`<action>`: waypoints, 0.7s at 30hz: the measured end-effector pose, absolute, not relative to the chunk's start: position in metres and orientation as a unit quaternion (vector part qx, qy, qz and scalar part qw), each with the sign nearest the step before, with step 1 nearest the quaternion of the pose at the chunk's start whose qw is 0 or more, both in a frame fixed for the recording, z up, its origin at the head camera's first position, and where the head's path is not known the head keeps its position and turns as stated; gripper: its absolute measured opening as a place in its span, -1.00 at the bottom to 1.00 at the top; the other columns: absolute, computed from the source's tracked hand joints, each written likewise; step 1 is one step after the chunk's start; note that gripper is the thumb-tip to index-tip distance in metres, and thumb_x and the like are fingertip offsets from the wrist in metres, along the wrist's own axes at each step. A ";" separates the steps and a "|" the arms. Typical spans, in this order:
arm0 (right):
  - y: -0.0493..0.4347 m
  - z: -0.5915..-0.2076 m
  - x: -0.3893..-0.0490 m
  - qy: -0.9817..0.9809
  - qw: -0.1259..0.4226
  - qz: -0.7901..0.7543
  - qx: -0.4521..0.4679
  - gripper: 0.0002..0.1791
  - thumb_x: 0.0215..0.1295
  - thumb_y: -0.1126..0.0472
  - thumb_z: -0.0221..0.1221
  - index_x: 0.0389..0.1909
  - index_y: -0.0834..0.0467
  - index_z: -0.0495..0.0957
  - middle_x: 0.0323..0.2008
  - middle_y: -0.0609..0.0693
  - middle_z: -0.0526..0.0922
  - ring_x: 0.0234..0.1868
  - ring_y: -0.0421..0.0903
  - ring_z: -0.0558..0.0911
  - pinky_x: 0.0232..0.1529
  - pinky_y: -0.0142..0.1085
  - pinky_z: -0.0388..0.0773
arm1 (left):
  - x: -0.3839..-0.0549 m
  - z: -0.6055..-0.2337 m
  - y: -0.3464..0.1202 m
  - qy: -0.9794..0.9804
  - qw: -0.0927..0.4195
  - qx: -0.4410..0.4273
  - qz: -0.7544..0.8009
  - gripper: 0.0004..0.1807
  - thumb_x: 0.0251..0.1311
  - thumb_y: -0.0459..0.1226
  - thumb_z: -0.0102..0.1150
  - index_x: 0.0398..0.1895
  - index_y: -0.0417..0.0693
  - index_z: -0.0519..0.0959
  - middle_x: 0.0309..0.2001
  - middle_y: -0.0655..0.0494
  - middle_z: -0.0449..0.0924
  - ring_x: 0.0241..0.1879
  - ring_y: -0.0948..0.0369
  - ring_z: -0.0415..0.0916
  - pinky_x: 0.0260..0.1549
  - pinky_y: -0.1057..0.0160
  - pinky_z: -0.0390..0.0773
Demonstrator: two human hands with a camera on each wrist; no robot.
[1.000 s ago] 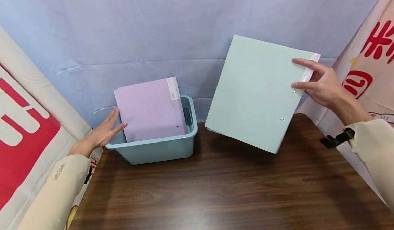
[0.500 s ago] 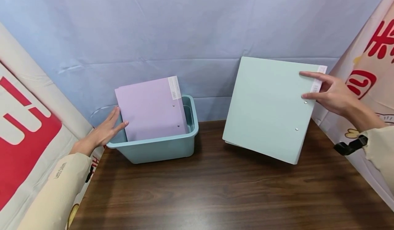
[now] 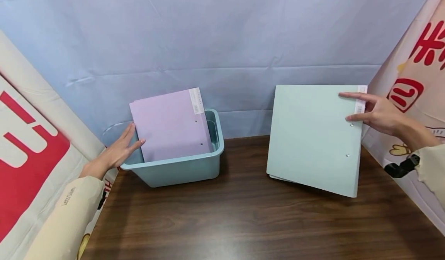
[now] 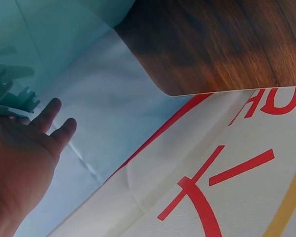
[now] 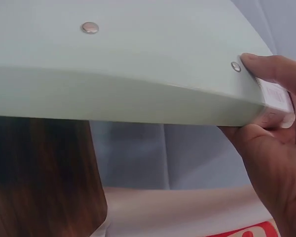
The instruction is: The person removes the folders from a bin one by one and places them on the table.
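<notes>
My right hand (image 3: 384,115) grips a pale green file folder (image 3: 313,136) by its spine side, near the white label. In the right wrist view the thumb lies on the cover (image 5: 153,54) beside a metal rivet, and the other fingers are partly hidden behind the spine. The folder stands nearly upright, its lower edge close over the table. My left hand (image 3: 112,152) rests at the left rim of a blue-green plastic basin (image 3: 180,171), fingers extended. A purple file folder (image 3: 167,128) leans inside the basin, just right of the left fingertips.
A dark wooden table (image 3: 222,221) spreads in front, with a light blue cloth (image 3: 222,39) hanging behind it. Printed banners with red markings flank both sides, the left banner (image 3: 31,144) near my left arm and the right banner (image 3: 417,67) behind my right hand.
My right hand has moved the green folder down and to the right, and the folder has turned more upright. The left hand, basin and purple folder have stayed in place.
</notes>
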State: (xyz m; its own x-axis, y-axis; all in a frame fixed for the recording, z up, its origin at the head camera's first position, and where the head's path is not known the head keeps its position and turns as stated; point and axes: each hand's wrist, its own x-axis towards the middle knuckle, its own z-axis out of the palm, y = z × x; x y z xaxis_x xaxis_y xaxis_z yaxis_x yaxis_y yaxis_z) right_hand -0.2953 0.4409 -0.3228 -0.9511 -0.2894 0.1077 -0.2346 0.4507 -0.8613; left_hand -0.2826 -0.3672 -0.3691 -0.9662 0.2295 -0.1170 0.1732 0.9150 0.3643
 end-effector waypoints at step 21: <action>0.481 -0.351 -0.313 0.934 0.052 -0.331 -0.120 -0.15 0.42 0.21 0.37 0.66 -0.04 0.24 0.62 0.32 0.09 0.43 0.02 0.28 0.21 -0.06 0.65 | -0.280 -0.370 -0.367 0.974 0.072 0.098 0.191 0.04 0.59 0.32 -0.28 0.70 -0.04 -0.53 0.70 -0.08 -0.67 0.68 -0.26 -0.49 0.48 -0.52 -0.20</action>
